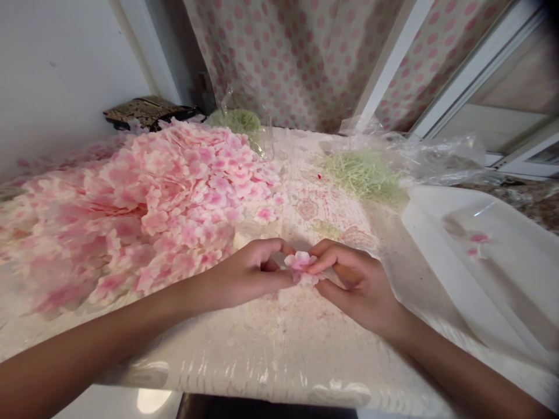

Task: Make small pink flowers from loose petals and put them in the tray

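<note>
Between my two hands, above the middle of the table, is a small pink and white artificial flower (301, 262). My left hand (253, 270) pinches its left side between thumb and fingers. From the right, my right hand (356, 279) grips the petals with thumb and forefinger. The flower's underside and any stem are hidden by the fingers. A big heap of similar pink artificial flowers (174, 192) spreads just beyond and to the left of my left hand. One loose flower (265, 214) lies at the heap's right edge.
A white tray (454, 279) at the right holds a few pink blossoms (478, 238). Pale green stems (364, 174) lie in clear plastic (445, 157) behind it. Another green bundle (238, 121) and a patterned bag (148, 110) sit at the back. Plastic covers the table (244, 355).
</note>
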